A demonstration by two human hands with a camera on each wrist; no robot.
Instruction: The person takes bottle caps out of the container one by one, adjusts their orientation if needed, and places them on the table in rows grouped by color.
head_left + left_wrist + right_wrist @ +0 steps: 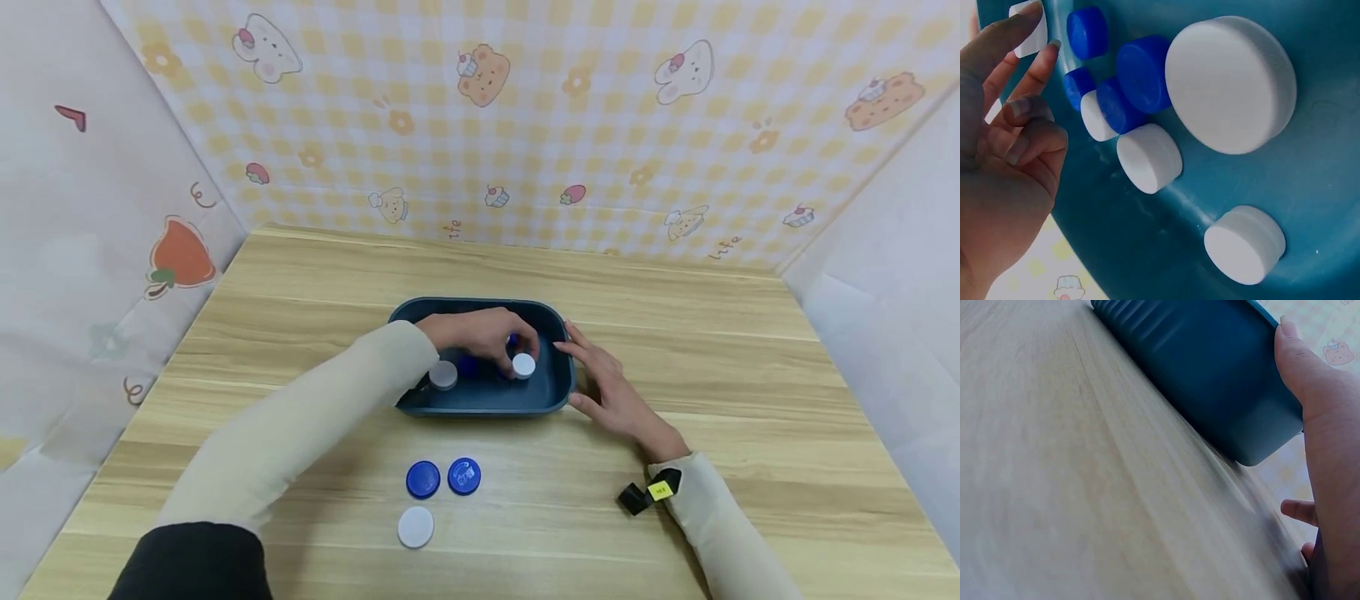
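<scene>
In the head view my left hand [487, 332] reaches into a dark teal plastic bin [557, 379] and pinches a white bottle cap [523, 367] between thumb and finger. The left wrist view shows this hand [1016, 125] with the pinched cap [1030, 30]. Lying on the bin floor are several other caps, among them a large white cap [1225, 84], a blue cap [1144, 72] and a small white cap [1244, 245]. My right hand [611, 392] touches the bin's right end, fingers extended. In the right wrist view its thumb [1294, 356] rests against the bin's side near the rim.
Two blue caps [423, 480] and a white cap [416, 527] lie on the wooden table [750, 375] in front of the bin. A black strap piece with a yellow label [660, 490] sits at the right wrist. Patterned cloth [525, 125] hangs behind the table.
</scene>
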